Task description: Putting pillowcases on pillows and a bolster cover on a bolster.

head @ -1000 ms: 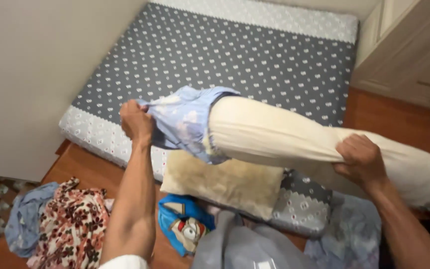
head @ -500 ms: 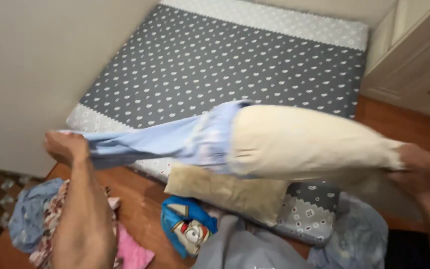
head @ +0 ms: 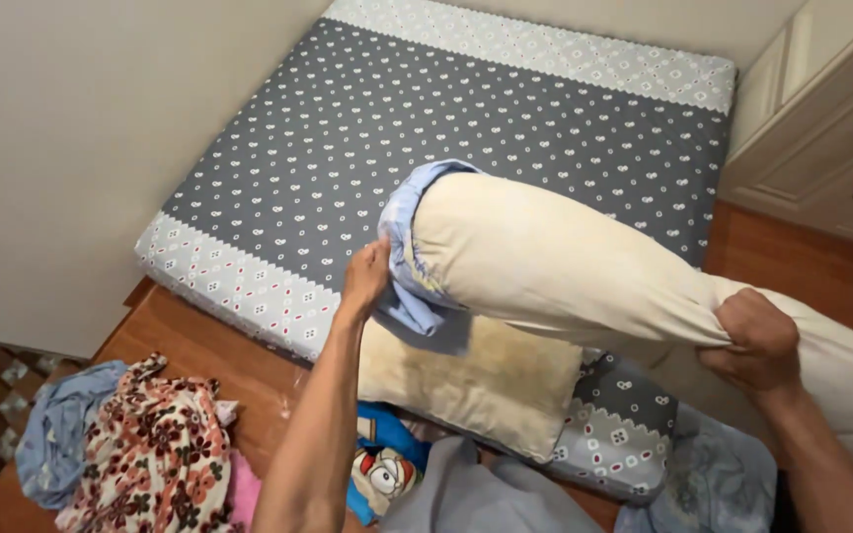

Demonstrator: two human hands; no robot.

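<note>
Head view: hands (head: 367, 276) outstretched, gripping bolster (head: 565, 271)

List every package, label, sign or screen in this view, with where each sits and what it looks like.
No packages, labels, signs or screens are in view.
Nearest thing to a printed picture: a blue fabric piece with a cartoon figure, on the wooden floor below the flat cream pillow, partly hidden by the left forearm.

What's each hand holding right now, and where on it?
Left hand pinches the light blue pillowcase at its bunched edge on the bolster's end. Right hand grips the cream bolster pillow around its middle, fabric gathered in the fingers.
</note>
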